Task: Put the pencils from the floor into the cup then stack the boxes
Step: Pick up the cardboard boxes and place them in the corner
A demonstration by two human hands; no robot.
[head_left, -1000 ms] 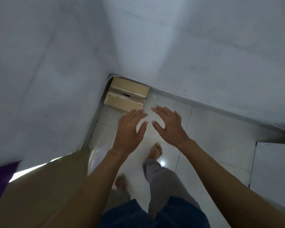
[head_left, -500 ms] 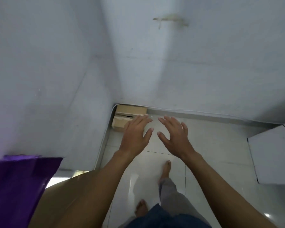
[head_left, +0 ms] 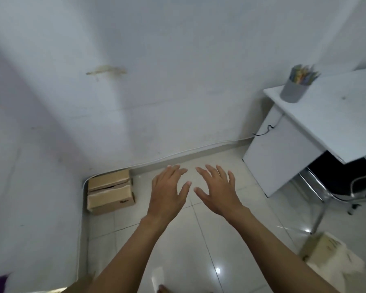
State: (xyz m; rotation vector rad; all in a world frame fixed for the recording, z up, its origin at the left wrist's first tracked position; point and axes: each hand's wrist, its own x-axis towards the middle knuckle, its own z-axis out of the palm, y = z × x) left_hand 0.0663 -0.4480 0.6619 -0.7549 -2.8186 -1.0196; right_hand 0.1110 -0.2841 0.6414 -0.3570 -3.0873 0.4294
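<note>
Holding both hands empty and spread — left [head_left: 167,192], right [head_left: 217,191] — I keep them free above the floor; pencils [head_left: 302,75] fill the cup [head_left: 294,90] on the desk [head_left: 330,115], boxes [head_left: 110,191] stacked in the corner — task apparently complete.

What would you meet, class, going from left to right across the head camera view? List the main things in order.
Stacked cardboard boxes in the corner → left hand → right hand → grey cup of pencils on the white desk.
</note>
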